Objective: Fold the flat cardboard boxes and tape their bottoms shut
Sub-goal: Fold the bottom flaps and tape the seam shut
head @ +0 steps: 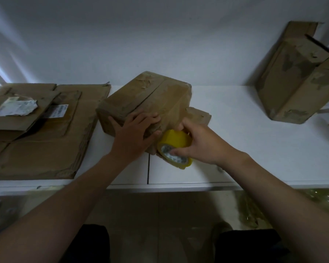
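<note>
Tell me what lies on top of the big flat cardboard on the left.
A smaller flattened box lies on the big flat cardboard, bearing a crumpled white label. A second label shows beside it. Whatever the smaller box covers is hidden.

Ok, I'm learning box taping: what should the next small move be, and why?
Probably pull the roll a little lower with the right hand, wrapping tape round the box edge: the roll sits at that edge and the left hand presses the box steady.
</note>
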A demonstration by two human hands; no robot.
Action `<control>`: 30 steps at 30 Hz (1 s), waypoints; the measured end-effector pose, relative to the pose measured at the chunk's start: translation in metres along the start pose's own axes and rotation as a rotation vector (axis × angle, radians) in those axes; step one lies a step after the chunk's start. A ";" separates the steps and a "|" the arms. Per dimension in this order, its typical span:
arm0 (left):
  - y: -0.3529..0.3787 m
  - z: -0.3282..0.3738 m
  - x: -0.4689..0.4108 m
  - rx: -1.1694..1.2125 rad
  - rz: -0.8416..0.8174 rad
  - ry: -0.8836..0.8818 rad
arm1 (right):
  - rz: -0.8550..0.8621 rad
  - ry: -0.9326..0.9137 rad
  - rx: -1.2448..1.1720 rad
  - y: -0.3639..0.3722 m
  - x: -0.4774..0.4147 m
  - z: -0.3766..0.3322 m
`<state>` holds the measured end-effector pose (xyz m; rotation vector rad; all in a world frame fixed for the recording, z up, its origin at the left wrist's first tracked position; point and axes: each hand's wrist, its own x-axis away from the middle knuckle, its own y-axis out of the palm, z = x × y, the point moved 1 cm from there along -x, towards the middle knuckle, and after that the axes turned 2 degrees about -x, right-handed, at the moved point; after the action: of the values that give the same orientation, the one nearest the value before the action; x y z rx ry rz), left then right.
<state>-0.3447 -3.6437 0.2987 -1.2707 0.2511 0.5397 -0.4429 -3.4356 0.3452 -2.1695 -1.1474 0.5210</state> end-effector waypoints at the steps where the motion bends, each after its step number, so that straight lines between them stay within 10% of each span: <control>1: -0.002 -0.003 0.003 0.011 0.009 0.019 | -0.036 -0.013 0.001 0.005 0.004 -0.002; 30: 0.006 -0.049 0.017 0.022 -0.012 0.221 | 0.086 0.236 -0.038 0.054 -0.008 -0.036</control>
<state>-0.3274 -3.6852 0.2713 -1.3105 0.4319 0.3847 -0.3935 -3.4774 0.3348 -2.2512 -0.9471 0.2720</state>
